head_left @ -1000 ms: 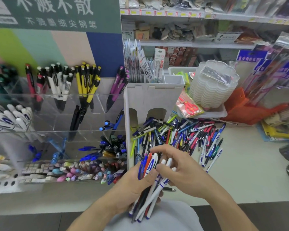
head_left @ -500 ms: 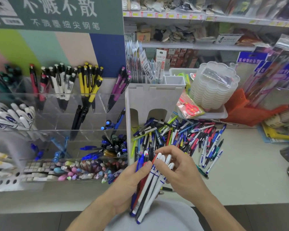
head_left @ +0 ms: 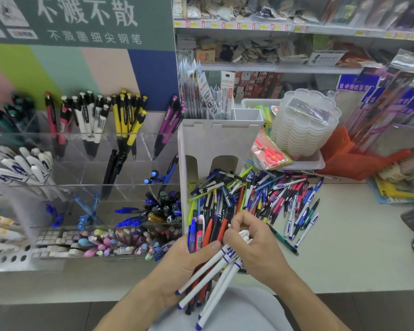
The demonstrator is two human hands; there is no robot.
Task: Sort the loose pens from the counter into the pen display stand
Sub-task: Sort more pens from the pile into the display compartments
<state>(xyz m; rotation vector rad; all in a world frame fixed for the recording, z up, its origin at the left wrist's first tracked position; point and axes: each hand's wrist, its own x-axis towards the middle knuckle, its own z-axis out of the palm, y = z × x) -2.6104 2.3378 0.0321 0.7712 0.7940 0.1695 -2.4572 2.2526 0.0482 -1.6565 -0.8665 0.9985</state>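
Between both hands (head_left: 225, 256), pen bundle (head_left: 210, 266), caps up-right, tips down-left.

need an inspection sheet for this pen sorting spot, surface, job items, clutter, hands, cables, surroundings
surface: pale counter, bare toward the right front.
job's things: pile of loose pens lying on the counter beside the white box; clear pen display stand at left, its compartments partly filled.
clutter: packaged scissors and stack of clear trays behind the pile.
grippers: left hand holds a mixed bundle of pens; right hand fingers curled round white pens.
cables: nothing seen.
surroundings: shop shelves with goods; green sign above the stand.
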